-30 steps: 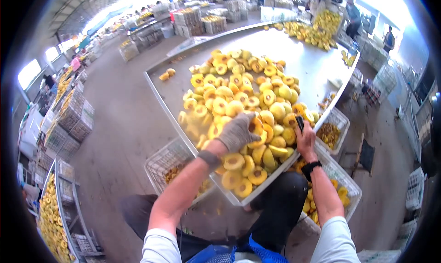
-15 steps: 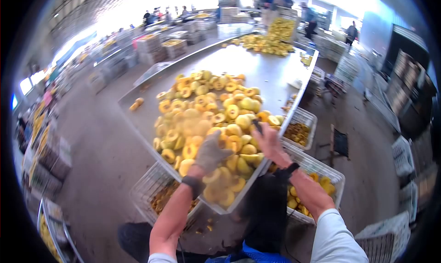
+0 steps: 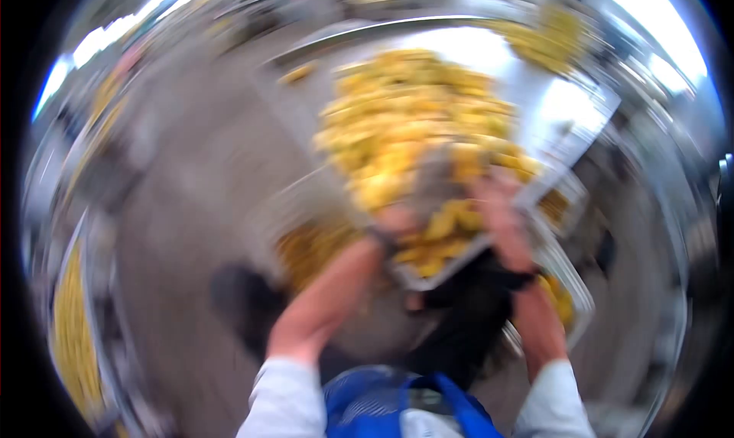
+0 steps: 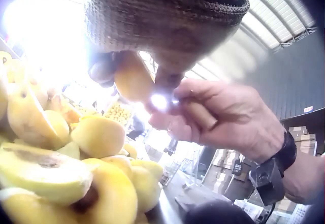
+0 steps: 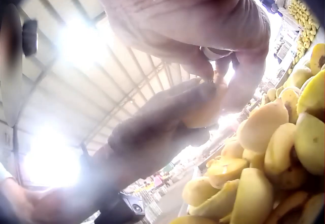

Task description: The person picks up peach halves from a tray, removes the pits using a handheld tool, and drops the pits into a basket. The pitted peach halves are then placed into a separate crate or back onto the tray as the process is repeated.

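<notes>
My left hand (image 3: 434, 180), in a grey knit glove, holds a yellow peach half (image 4: 133, 77) between fingers and thumb, over the near corner of the pile. Close beside it, my bare right hand (image 3: 498, 201) grips a small tool by its tan handle (image 4: 200, 115). A bright glint covers the tool's working end, right at the peach. Both hands meet at the fruit in the right wrist view. Below and beside them lie heaped peach halves (image 5: 254, 193), some with brown centres. The head view is blurred.
The heap lies on a metal-topped table (image 3: 554, 102) with raised edges. Under its left side stands a crate of brown scraps (image 3: 313, 247); a crate of yellow pieces (image 3: 562, 300) stands at the right. More yellow fruit (image 3: 547, 44) lies at the far end.
The head view has swung about and blurred. My left hand has moved from the pile to my right hand, and the two now come together at a peach half.
</notes>
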A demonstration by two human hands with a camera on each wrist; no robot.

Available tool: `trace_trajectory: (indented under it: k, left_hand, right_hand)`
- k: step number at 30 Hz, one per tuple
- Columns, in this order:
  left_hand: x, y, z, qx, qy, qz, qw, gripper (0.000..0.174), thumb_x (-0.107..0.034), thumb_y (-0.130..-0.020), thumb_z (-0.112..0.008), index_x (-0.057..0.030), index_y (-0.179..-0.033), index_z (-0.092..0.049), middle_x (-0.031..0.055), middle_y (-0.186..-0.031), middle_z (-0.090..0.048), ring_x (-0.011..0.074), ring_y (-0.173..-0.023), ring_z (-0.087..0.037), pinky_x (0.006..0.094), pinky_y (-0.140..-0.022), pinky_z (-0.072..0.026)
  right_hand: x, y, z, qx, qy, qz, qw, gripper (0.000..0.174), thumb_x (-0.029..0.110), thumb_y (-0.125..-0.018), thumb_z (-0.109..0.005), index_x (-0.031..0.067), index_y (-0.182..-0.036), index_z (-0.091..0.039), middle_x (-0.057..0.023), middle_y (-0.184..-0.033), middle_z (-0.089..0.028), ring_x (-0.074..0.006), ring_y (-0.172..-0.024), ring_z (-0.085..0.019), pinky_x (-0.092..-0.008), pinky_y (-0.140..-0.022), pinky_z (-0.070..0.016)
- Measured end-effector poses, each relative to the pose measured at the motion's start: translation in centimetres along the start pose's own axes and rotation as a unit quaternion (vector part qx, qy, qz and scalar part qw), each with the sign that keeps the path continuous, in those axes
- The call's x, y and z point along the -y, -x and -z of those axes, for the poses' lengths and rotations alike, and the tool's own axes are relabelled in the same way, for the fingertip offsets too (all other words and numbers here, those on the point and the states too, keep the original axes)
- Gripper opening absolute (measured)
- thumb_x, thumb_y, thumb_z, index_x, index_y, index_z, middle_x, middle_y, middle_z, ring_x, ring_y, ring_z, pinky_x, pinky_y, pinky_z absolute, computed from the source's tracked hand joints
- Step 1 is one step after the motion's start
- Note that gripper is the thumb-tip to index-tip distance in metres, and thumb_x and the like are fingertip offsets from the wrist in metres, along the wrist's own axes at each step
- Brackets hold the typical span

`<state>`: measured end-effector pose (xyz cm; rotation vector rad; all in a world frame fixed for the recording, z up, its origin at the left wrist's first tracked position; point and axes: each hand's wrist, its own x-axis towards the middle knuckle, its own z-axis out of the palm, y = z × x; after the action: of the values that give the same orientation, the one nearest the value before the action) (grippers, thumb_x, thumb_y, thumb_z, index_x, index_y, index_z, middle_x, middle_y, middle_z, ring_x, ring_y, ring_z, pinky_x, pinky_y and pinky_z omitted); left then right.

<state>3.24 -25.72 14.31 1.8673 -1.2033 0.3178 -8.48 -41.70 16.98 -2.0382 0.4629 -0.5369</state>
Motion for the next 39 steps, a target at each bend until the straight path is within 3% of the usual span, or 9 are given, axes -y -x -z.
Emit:
trace_trajectory:
  k: [3, 8, 10, 12, 17, 23, 30, 36, 39]
  left_hand:
    - [0.2, -1.0, -3.1, -0.204, -0.055, -0.123, 0.97, 0.062, -0.021, -0.083, -0.077, 0.0026, -0.136, -0.053, 0.0218, -0.127, -0.057, 0.0353, -0.123, -0.054, 0.0473, -0.106, -0.0426]
    - [-4.5, 0.4, 4.0, -0.169, 0.067, 0.038, 0.983, 0.073, -0.013, -0.069, -0.084, 0.0059, -0.133, -0.054, 0.0246, -0.104, -0.068, 0.0409, -0.104, -0.066, 0.0438, -0.092, -0.0533]
    - [-4.1, 2.1, 4.5, -0.117, 0.097, 0.096, 0.984, 0.08, -0.015, -0.073, -0.084, 0.0055, -0.142, -0.049, 0.0264, -0.123, -0.063, 0.0403, -0.116, -0.061, 0.043, -0.101, -0.0502]
    - [-3.3, 3.0, 2.6, -0.263, 0.143, 0.11, 0.948, 0.078, -0.019, -0.079, -0.082, 0.004, -0.145, -0.047, 0.0267, -0.13, -0.061, 0.0365, -0.12, -0.061, 0.0411, -0.104, -0.0489]
    - [1.4, 7.8, 3.7, -0.21, 0.231, 0.207, 0.927, 0.057, -0.022, -0.1, -0.066, -0.0043, -0.15, -0.047, 0.0129, -0.144, -0.054, 0.0209, -0.132, -0.051, 0.036, -0.111, -0.0437]
    - [0.7, 11.2, 8.7, -0.282, 0.521, 0.326, 0.737, 0.043, -0.012, -0.098, -0.07, -0.0019, -0.138, -0.057, 0.0105, -0.121, -0.069, 0.018, -0.102, -0.071, 0.0296, -0.082, -0.063]
    - [3.1, 14.8, 7.6, -0.425, 0.518, 0.21, 0.712, 0.043, -0.008, -0.093, -0.074, -0.0036, -0.133, -0.06, 0.0022, -0.118, -0.066, 0.0123, -0.107, -0.063, 0.0285, -0.092, -0.0545]
    - [2.5, 15.3, 9.0, -0.405, 0.521, 0.279, 0.697, 0.048, -0.003, -0.091, -0.075, -0.0025, -0.135, -0.058, 0.0028, -0.118, -0.066, 0.0126, -0.107, -0.063, 0.0285, -0.092, -0.0547]
    - [2.0, 16.4, 10.2, -0.403, 0.471, 0.274, 0.735, 0.044, -0.005, -0.092, -0.074, -0.0045, -0.133, -0.059, 0.0031, -0.119, -0.066, 0.013, -0.108, -0.064, 0.0293, -0.091, -0.056]
  right_hand:
    - [1.8, -0.2, -1.4, -0.049, -0.184, -0.079, 0.978, 0.025, 0.016, -0.1, -0.064, 0.0035, -0.121, -0.06, -0.0078, -0.102, -0.066, -0.0182, -0.076, -0.067, -0.0292, -0.06, -0.0605]
    - [0.0, 1.0, -1.7, 0.066, -0.375, -0.084, 0.921, 0.029, 0.018, -0.1, -0.066, 0.0022, -0.124, -0.06, -0.011, -0.109, -0.068, -0.0196, -0.097, -0.069, -0.0321, -0.082, -0.0573]
    - [0.9, 2.1, -3.2, 0.073, -0.384, -0.09, 0.916, 0.03, 0.017, -0.099, -0.067, 0.0006, -0.124, -0.059, -0.0129, -0.109, -0.069, -0.02, -0.098, -0.069, -0.0332, -0.085, -0.0563]
    - [3.5, 2.5, -4.7, 0.055, -0.372, -0.085, 0.923, 0.031, 0.016, -0.099, -0.068, -0.001, -0.123, -0.059, -0.0127, -0.108, -0.07, -0.0205, -0.098, -0.069, -0.0329, -0.084, -0.0561]
    - [7.7, 6.6, -9.3, 0.051, -0.248, -0.097, 0.963, 0.015, 0.014, -0.095, -0.068, 0.0032, -0.103, -0.061, -0.0063, -0.085, -0.068, -0.0149, -0.067, -0.068, -0.0279, -0.055, -0.0533]
    - [5.8, 6.8, -10.9, 0.055, -0.04, 0.132, 0.989, 0.022, 0.028, -0.1, -0.066, 0.0061, -0.105, -0.065, -0.0011, -0.075, -0.065, -0.0052, -0.056, -0.054, -0.0241, -0.047, -0.0394]
    - [6.4, 8.8, -12.6, 0.123, 0.107, 0.09, 0.982, 0.027, 0.019, -0.097, -0.067, -0.0018, -0.113, -0.065, -0.0058, -0.084, -0.063, -0.0174, -0.073, -0.057, -0.0344, -0.069, -0.049]
    - [7.8, 10.6, -13.5, 0.204, 0.001, 0.036, 0.978, 0.023, 0.022, -0.104, -0.061, 0.0027, -0.116, -0.062, -0.0013, -0.078, -0.054, -0.0104, -0.066, -0.051, -0.0286, -0.056, -0.0409]
    - [6.7, 10.5, -14.8, 0.104, 0.148, 0.303, 0.936, 0.025, 0.02, -0.102, -0.06, 0.0013, -0.119, -0.062, -0.0122, -0.083, -0.063, -0.028, -0.07, -0.059, -0.0416, -0.062, -0.0451]
